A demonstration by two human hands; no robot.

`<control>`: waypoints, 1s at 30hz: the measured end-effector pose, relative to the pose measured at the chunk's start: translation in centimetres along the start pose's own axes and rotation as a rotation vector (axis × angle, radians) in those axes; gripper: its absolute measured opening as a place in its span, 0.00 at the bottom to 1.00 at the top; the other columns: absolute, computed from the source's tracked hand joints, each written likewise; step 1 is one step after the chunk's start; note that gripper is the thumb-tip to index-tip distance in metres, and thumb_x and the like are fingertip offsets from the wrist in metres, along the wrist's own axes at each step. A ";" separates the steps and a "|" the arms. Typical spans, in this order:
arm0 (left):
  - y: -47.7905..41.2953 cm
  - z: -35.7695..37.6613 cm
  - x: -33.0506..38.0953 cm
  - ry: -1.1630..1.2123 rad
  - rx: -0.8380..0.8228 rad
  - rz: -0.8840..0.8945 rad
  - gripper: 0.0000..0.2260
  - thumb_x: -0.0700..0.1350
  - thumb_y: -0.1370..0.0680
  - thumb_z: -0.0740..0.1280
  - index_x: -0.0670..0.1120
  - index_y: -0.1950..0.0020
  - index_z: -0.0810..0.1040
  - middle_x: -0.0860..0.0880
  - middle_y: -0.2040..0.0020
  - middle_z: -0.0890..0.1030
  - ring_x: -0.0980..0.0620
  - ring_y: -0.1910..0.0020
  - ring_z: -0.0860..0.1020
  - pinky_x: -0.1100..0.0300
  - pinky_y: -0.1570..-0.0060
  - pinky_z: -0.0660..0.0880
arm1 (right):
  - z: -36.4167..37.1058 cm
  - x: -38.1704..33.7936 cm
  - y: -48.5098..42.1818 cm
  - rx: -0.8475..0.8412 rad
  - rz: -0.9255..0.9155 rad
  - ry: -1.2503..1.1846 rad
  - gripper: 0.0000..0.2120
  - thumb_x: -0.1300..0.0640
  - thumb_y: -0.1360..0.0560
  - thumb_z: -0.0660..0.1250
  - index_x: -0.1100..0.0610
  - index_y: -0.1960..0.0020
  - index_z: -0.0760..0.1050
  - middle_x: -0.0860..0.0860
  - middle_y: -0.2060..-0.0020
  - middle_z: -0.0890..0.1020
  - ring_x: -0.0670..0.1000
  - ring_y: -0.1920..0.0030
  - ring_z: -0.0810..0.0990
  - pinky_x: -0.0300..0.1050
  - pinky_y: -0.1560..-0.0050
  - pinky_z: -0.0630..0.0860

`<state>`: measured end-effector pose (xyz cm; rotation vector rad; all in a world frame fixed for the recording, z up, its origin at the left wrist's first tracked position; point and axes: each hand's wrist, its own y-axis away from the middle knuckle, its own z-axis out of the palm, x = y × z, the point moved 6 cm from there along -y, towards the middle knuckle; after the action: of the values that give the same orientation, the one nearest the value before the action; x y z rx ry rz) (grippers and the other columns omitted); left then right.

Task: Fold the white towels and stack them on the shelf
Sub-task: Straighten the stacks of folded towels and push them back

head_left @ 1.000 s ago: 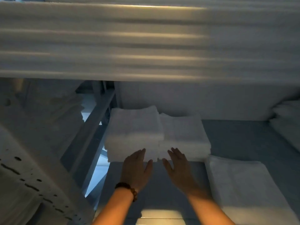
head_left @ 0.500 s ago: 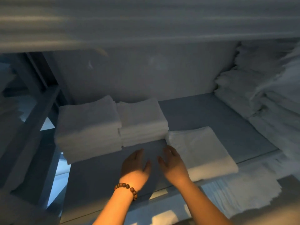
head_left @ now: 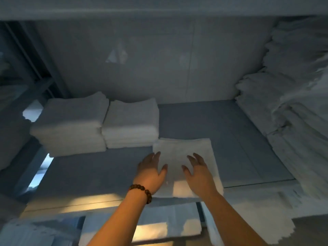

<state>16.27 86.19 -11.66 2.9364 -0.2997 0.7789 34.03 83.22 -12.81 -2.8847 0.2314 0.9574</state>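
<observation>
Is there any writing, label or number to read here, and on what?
None readable.
The folded white towels, grey shelf and brown bead bracelet show no lettering.
The pale triangular mark on the grey back wall is too blurred to read.

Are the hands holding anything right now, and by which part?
Nothing is held. The left hand and the right hand are both open and spread over the single folded towel on the shelf; whether they touch it cannot be told.
</observation>
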 end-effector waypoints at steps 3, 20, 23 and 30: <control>-0.4 1.1 1.7 -0.035 -0.005 -0.045 0.27 0.58 0.20 0.53 0.51 0.24 0.54 0.47 0.24 0.58 0.48 0.26 0.56 0.53 0.27 0.54 | -1.6 3.1 -0.6 -0.050 -0.004 0.016 0.25 0.47 0.22 0.59 0.53 0.27 0.63 0.52 0.25 0.59 0.54 0.28 0.63 0.48 0.31 0.65; -3.8 6.9 -4.8 -0.079 -0.221 -0.356 0.30 0.63 0.24 0.55 0.63 0.25 0.45 0.44 0.27 0.63 0.43 0.28 0.60 0.45 0.31 0.59 | -0.6 10.7 -4.5 -0.296 0.168 0.168 0.32 0.43 0.22 0.58 0.46 0.24 0.48 0.55 0.24 0.51 0.58 0.26 0.55 0.48 0.28 0.57; -4.0 7.9 -4.5 0.017 -0.268 -0.344 0.31 0.63 0.24 0.56 0.67 0.27 0.40 0.42 0.25 0.59 0.41 0.26 0.57 0.45 0.29 0.56 | 0.3 11.8 -5.0 -0.320 0.251 0.077 0.35 0.40 0.25 0.60 0.40 0.25 0.45 0.56 0.25 0.52 0.61 0.27 0.58 0.53 0.29 0.59; -4.3 8.4 -2.9 0.234 -0.212 -0.245 0.33 0.54 0.24 0.62 0.69 0.28 0.45 0.50 0.26 0.63 0.43 0.34 0.70 0.56 0.41 0.70 | 1.0 13.2 -6.0 -0.373 0.274 0.042 0.37 0.37 0.26 0.61 0.37 0.26 0.43 0.56 0.25 0.52 0.63 0.28 0.58 0.56 0.29 0.60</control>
<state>18.71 89.72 -20.51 2.5881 -0.0028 0.9728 44.91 87.81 -21.27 -3.2771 0.5144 1.0845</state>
